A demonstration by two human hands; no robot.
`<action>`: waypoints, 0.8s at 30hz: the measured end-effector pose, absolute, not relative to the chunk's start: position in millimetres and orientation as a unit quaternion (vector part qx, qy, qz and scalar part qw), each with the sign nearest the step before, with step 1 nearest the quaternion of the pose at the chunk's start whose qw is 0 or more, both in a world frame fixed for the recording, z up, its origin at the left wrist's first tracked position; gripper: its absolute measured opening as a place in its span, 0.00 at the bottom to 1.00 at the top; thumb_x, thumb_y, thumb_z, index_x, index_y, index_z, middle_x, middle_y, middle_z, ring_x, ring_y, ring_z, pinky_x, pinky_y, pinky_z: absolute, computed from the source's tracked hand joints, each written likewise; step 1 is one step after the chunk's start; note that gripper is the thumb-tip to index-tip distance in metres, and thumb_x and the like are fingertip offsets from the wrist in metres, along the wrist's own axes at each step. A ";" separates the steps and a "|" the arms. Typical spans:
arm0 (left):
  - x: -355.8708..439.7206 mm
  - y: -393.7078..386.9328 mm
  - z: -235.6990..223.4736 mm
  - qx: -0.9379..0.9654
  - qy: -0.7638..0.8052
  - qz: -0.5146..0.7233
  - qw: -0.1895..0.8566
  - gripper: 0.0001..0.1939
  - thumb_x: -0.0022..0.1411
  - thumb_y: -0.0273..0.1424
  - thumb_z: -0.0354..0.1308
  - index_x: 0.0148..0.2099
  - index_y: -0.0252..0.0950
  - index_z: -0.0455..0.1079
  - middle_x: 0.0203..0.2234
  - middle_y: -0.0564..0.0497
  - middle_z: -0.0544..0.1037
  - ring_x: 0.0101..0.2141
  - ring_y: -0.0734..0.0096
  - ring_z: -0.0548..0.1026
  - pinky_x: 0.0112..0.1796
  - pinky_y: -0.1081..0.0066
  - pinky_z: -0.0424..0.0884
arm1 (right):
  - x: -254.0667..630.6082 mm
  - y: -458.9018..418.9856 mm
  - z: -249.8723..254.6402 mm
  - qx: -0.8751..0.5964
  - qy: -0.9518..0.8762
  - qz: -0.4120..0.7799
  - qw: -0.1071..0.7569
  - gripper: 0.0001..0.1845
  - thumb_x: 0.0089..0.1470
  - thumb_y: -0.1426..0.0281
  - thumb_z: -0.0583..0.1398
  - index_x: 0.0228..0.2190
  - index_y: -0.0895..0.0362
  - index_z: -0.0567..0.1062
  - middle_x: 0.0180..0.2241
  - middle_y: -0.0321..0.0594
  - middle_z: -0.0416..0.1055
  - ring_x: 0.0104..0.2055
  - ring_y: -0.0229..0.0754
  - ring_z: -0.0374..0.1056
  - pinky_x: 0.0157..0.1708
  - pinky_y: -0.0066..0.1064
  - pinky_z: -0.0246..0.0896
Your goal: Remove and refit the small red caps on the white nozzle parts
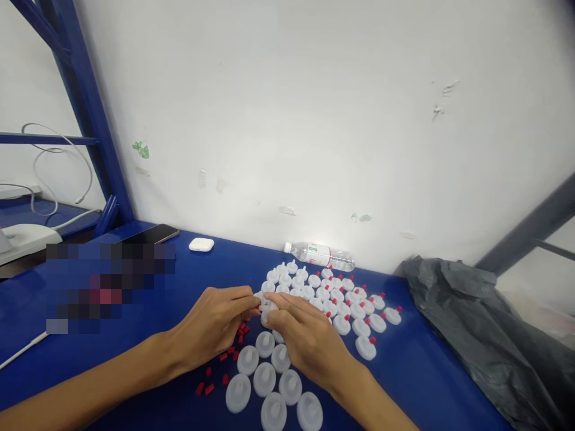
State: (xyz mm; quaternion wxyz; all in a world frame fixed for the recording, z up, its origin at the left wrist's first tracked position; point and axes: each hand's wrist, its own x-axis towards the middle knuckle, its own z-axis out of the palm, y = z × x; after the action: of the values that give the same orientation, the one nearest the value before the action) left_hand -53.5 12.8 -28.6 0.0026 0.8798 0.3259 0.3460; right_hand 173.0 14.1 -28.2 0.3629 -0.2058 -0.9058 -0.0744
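Both hands meet over a blue table [431,371]. My left hand [215,323] pinches its fingertips at a small white round part [266,306] that my right hand [305,338] also grips from the other side. Several white disc-shaped parts without caps [265,380] lie below the hands. Further back, rows of white discs fitted with red caps [354,308] cover the table. Loose small red caps [224,368] are scattered under my left wrist.
A clear water bottle [321,255] lies against the white wall. A white earbud case [201,244] and a dark phone [150,234] rest at the back left. A grey plastic bag [476,335] sits at right. Blue shelf struts and white cables [58,173] stand at left.
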 end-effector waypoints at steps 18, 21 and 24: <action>-67.1 39.7 -31.0 0.865 0.430 0.257 0.019 0.13 0.72 0.31 0.48 0.47 0.42 0.75 0.40 0.51 0.78 0.41 0.69 0.74 0.39 0.72 0.70 | 249.9 64.9 6.8 -0.412 -0.831 -0.146 0.344 0.14 0.65 0.72 0.51 0.49 0.53 0.72 0.49 0.45 0.72 0.48 0.46 0.72 0.47 0.39 0.69; -68.8 41.4 -32.4 0.863 0.440 0.248 0.021 0.13 0.72 0.32 0.49 0.47 0.41 0.75 0.41 0.51 0.78 0.42 0.68 0.74 0.40 0.71 0.70 | 287.0 81.2 6.9 -0.530 -0.756 -0.150 0.353 0.16 0.66 0.69 0.49 0.50 0.53 0.72 0.49 0.46 0.71 0.40 0.45 0.73 0.42 0.37 0.67; -67.4 40.4 -29.4 0.867 0.444 0.227 0.026 0.12 0.71 0.31 0.49 0.44 0.39 0.75 0.39 0.51 0.78 0.40 0.68 0.73 0.40 0.70 0.69 | 315.3 93.5 -2.5 -0.608 -0.713 -0.149 0.317 0.19 0.66 0.68 0.48 0.50 0.53 0.74 0.50 0.46 0.71 0.40 0.45 0.73 0.43 0.37 0.65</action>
State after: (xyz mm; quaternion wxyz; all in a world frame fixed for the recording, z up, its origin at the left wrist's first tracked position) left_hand -67.4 40.4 -29.4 0.0256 0.8665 0.4436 0.2275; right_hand 315.3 93.5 -2.5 0.3167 -0.6078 -0.7129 -0.1487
